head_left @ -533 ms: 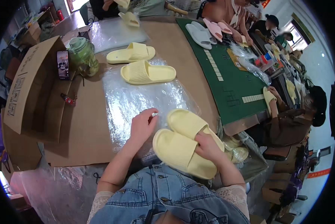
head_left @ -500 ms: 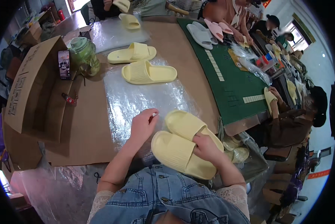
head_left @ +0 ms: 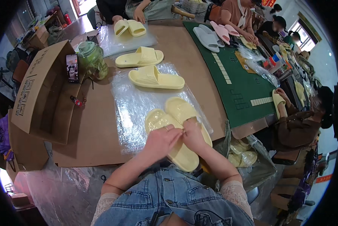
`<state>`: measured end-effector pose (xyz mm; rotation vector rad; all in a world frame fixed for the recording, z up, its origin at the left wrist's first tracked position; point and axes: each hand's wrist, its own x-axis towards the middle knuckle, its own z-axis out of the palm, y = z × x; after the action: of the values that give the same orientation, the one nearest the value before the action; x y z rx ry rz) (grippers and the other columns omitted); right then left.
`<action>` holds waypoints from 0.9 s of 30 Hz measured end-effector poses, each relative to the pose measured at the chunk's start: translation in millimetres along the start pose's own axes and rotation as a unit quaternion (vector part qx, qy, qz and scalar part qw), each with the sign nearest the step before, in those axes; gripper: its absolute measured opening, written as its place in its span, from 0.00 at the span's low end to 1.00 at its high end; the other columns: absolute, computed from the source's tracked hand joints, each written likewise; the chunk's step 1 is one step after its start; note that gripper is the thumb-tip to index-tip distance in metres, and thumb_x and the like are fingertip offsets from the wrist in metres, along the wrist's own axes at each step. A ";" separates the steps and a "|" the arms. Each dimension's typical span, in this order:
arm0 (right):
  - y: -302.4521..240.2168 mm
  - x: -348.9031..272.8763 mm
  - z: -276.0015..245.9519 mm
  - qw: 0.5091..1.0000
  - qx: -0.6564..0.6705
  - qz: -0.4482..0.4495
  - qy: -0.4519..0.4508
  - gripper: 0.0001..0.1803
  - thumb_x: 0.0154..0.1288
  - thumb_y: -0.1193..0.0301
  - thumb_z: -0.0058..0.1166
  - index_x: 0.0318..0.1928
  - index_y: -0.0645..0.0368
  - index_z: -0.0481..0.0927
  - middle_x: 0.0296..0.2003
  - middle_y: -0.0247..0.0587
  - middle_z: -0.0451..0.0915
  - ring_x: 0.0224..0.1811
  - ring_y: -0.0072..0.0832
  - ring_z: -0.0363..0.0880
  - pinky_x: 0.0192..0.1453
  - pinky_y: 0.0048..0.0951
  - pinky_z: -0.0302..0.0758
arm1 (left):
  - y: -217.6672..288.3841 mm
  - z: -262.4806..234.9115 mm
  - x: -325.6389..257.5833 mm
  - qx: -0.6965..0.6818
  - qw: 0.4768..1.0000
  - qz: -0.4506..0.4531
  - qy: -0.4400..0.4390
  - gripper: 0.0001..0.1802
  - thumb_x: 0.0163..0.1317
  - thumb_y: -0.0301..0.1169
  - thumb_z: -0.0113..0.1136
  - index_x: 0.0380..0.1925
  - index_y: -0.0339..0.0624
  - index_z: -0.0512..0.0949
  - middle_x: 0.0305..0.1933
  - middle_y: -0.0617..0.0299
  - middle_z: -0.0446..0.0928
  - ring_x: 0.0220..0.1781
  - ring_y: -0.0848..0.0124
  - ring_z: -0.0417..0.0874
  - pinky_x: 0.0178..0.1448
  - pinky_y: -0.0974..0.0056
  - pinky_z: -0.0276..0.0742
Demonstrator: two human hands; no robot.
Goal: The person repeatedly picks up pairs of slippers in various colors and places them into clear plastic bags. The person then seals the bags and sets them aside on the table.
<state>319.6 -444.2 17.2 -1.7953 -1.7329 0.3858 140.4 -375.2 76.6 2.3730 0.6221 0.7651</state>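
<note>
Two pale yellow slippers, the left one [head_left: 184, 158] and the right one [head_left: 178, 106], lie side by side with their toes pointing away from me. Shiny clear plastic covers their toe ends, over a stack of clear plastic bags [head_left: 129, 124]. My right hand [head_left: 194, 136] is closed on the pair at the straps. My left hand [head_left: 162, 141] bends over the left slipper, its fingers closed on what looks like the edge of the clear plastic bag. The fingertips of both hands meet, so the exact grip there is partly hidden.
Beyond the bags lie two more yellow slippers [head_left: 157, 81]. An open cardboard box [head_left: 41, 86], a phone [head_left: 72, 67] and a green-lidded jar [head_left: 93, 62] stand at left. A green mat [head_left: 233, 94] lies at right. Co-workers handle slippers at the far side and right.
The slipper pair has moved forward and left onto the bags, and plastic now covers its toes. My left hand has come right and nearer, meeting my right hand. Across the table, two slippers now lie together.
</note>
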 end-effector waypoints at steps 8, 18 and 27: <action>-10.8 37.8 20.8 0.998 0.006 0.065 -0.004 0.13 0.59 0.71 0.57 0.42 0.63 0.71 0.41 0.60 0.75 0.43 0.60 0.78 0.46 0.55 0.75 | 40.4 11.8 -18.2 -0.183 0.978 0.083 -0.063 0.10 0.65 0.30 0.63 0.44 0.41 0.84 0.37 0.54 0.84 0.33 0.57 0.86 0.36 0.58 0.82; -3.1 60.3 14.4 0.973 -0.108 0.007 0.206 0.13 0.58 0.75 0.55 0.43 0.66 0.73 0.41 0.59 0.73 0.43 0.57 0.75 0.47 0.54 0.74 | 45.8 7.2 -20.3 -0.225 0.935 0.213 -0.170 0.15 0.67 0.30 0.62 0.52 0.42 0.82 0.35 0.57 0.80 0.32 0.60 0.83 0.35 0.59 0.81; 7.6 93.5 38.2 0.984 -0.031 0.058 0.167 0.22 0.62 0.70 0.58 0.53 0.67 0.69 0.47 0.61 0.71 0.47 0.61 0.76 0.50 0.55 0.74 | 12.0 -18.1 -6.4 -0.095 0.961 0.053 -0.255 0.14 0.64 0.36 0.64 0.49 0.47 0.83 0.41 0.55 0.82 0.42 0.55 0.85 0.47 0.56 0.82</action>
<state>312.6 -344.3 1.8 -1.8862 -1.4265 0.0704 127.1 -381.0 94.0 2.3020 0.1947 0.2165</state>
